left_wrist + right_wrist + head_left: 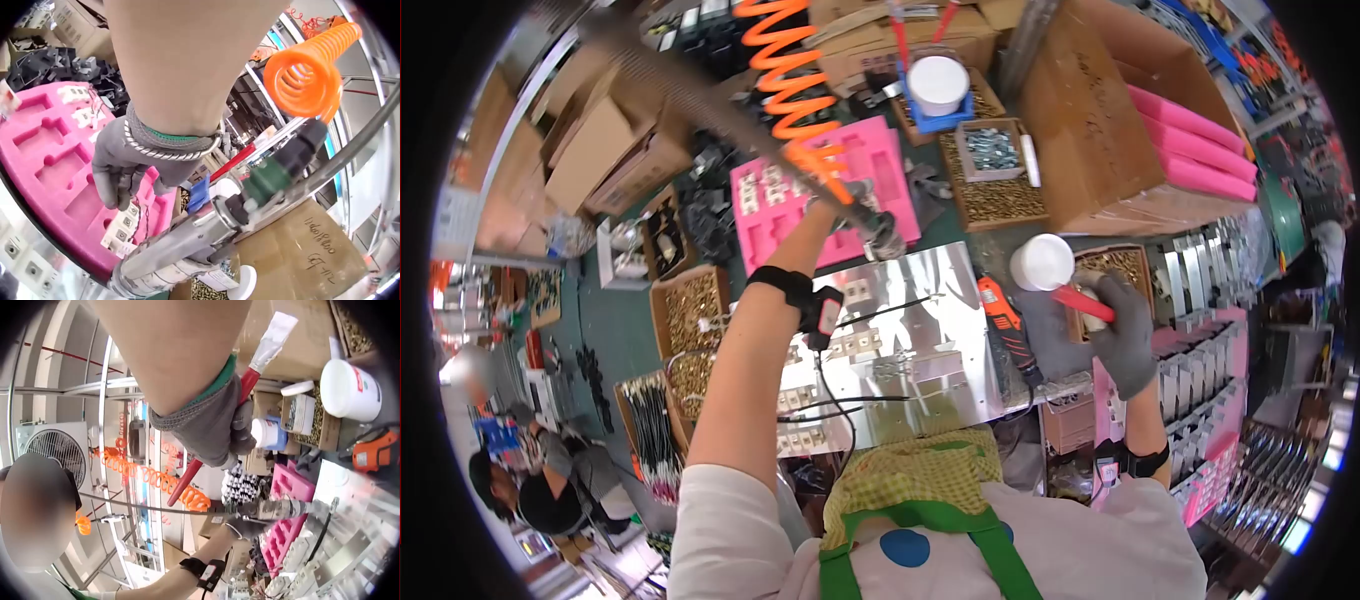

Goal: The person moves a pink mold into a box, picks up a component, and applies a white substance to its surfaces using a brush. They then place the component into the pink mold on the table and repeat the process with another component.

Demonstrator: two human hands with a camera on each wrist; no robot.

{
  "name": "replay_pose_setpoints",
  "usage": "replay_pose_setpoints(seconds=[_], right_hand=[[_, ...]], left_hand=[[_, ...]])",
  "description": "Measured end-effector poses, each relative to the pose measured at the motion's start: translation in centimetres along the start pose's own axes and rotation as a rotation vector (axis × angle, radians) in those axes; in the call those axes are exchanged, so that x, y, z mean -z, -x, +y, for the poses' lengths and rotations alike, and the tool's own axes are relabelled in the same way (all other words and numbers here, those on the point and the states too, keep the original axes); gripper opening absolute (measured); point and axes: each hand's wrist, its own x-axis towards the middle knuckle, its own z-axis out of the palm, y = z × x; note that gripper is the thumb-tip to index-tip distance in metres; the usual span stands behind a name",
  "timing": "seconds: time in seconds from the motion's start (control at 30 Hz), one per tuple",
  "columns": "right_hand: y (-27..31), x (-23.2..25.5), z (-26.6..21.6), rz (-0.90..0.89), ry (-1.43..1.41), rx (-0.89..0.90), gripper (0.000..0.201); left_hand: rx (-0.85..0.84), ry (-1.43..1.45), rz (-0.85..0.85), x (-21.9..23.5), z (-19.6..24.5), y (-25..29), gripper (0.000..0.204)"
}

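Note:
My left hand (128, 165), in a grey glove, reaches over the pink foam tray (47, 144). Its curled fingertips pinch a small white block with thin wires (122, 228). Close beside it hangs a metal air tool (181, 244), which partly hides that hand in the head view. Gloved too, my right hand (1125, 335) grips the red handle of a flat brush (250, 381); its pale, flat end points up and away in the right wrist view. A white tub (1042, 262) stands just left of this hand. In front of me lies a shiny metal plate (945, 350) with white blocks and black cables.
An orange-black power tool (1005, 320) lies right of the plate. Boxes of brass fasteners (690, 310) stand at left and at the back. A large carton (1090, 120) with pink foam is at back right. An orange coiled hose (785, 70) hangs above. Another person (550, 480) sits at left.

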Motion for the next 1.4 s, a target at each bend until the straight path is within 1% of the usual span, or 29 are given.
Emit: replay_pose_setpoints(seconds=[0.03, 0.07, 0.13, 0.17, 0.2, 0.23, 0.27, 0.3, 0.33, 0.37, 0.43, 0.47, 0.53, 0.57, 0.6, 0.63, 0.7, 0.77, 0.8, 0.83, 0.93, 0.97, 1.03, 1.13, 1.2, 1.23, 1.27, 1.37, 1.4], right_hand=[[0.3, 1.5, 0.1, 0.068, -0.039, -0.02, 0.024], [0.7, 2.3, 0.4, 0.183, -0.058, -0.024, 0.034], [2.3, 3.1, 2.8, 0.198, -0.051, -0.134, 0.044], [3.0, 3.2, 3.9, 0.203, -0.051, -0.184, 0.049], [3.6, 2.8, 4.6, 0.211, -0.234, -0.328, 0.051], [3.6, 1.7, 5.3, 0.342, -0.343, -0.292, 0.049], [3.5, 0.7, 5.8, 0.378, -0.447, -0.378, 0.045], [3.4, -0.2, 6.5, 0.412, -0.552, -0.462, 0.042], [3.4, -1.2, 7.8, 0.353, -0.616, -0.529, 0.037], [3.2, -2.2, 9.3, 0.297, -0.682, -0.594, 0.031], [2.8, -4.3, 11.0, 0.311, -0.7, -0.522, 0.026], [2.9, -5.3, 11.8, 0.314, -0.708, -0.483, 0.023], [3.7, -7.4, 14.2, 0.251, -0.765, -0.537, 0.02], [3.7, -7.6, 14.7, 0.218, -0.792, -0.558, 0.018], [3.8, -7.7, 15.0, 0.181, -0.857, -0.641, 0.018], [4.0, -7.8, 15.4, 0.172, -0.947, -0.648, 0.017], [4.5, -8.2, 16.2, 0.153, -1.126, -0.663, 0.017], [4.5, -7.7, 16.2, 0.12, -1.056, -0.732, 0.018], [4.6, -7.4, 16.2, 0.102, -1.021, -0.764, 0.019], [4.7, -7.4, 16.4, 0.123, -1.053, -0.778, 0.02], [5.1, -7.8, 16.7, 0.196, -1.158, -0.801, 0.021], [5.3, -7.9, 16.6, 0.236, -1.197, -0.796, 0.021], [5.8, -8.2, 16.8, 0.28, -1.255, -0.798, 0.021], [6.3, -8.2, 16.5, 0.32, -1.31, -0.843, 0.021], [6.4, -7.6, 15.3, 0.381, -1.338, -0.897, 0.021], [6.5, -7.6, 15.2, 0.37, -1.406, -0.865, 0.021], [6.6, -7.4, 15.2, 0.358, -1.474, -0.833, 0.022], [6.5, -6.8, 14.4, 0.308, -1.685, -0.762, 0.027], [6.3, -6.4, 13.6, 0.283, -1.757, -0.734, 0.028]], left_hand=[[-0.176, -0.135, 0.006, -0.4, -1.2, -0.7, 0.031], [-0.358, -0.271, 0.016, -0.2, -2.2, -1.4, 0.033], [-0.488, -0.4, 0.028, 0.1, -3.9, -2.0, 0.038], [-0.098, -0.313, 0.086, -0.2, -2.1, -2.0, 0.04], [0.285, -0.213, 0.171, -0.5, -0.3, -2.0, 0.044], [0.241, -0.349, 0.136, 0.0, 5.4, 2.0, 0.049], [0.056, -0.505, 0.116, -0.1, 2.6, 0.6, 0.045], [-0.087, -0.529, 0.09, 0.3, 0.7, 0.1, 0.042], [-0.23, -0.554, 0.066, 0.6, -0.4, 0.0, 0.039], [-0.329, -0.453, 0.037, 0.8, -0.3, 1.0, 0.036], [-0.233, -0.176, 0.005, 1.0, 1.7, 3.5, 0.031], [-0.039, -0.004, 0.007, 1.2, 4.2, 5.4, 0.029], [0.129, 0.325, -0.062, 1.7, 4.3, 6.7, 0.024], [0.043, 0.483, -0.038, 2.0, 4.1, 7.7, 0.022], [-0.044, 0.641, -0.015, 2.3, 3.7, 9.0, 0.021], [-0.13, 0.796, 0.006, 2.5, 3.7, 10.5, 0.021], [-0.232, 0.342, 0.048, 4.2, 6.9, 14.6, 0.021], [-0.279, 0.086, 0.119, 5.7, 10.0, 18.4, 0.021], [-0.227, 0.008, 0.126, 6.6, 11.0, 20.2, 0.02], [-0.173, -0.068, 0.135, 7.3, 11.5, 21.9, 0.019], [-0.254, -0.13, 0.267, 8.5, 11.4, 25.8, 0.017], [-0.201, 0.066, 0.287, 8.0, 12.1, 27.3, 0.019], [-0.157, 0.151, 0.258, 8.3, 12.0, 29.7, 0.025], [-0.206, 0.284, 0.202, 7.9, 11.2, 32.3, 0.031], [-0.222, 0.505, 0.191, 6.7, 12.0, 33.6, 0.035], [-0.232, 0.616, 0.187, 5.8, 12.6, 34.3, 0.037], [-0.217, 0.659, 0.269, 4.7, 13.2, 34.8, 0.043], [-0.265, 1.065, 0.242, 3.0, 12.7, 35.5, 0.037], [-0.149, 1.082, 0.358, 1.8, 13.4, 35.6, 0.041]])
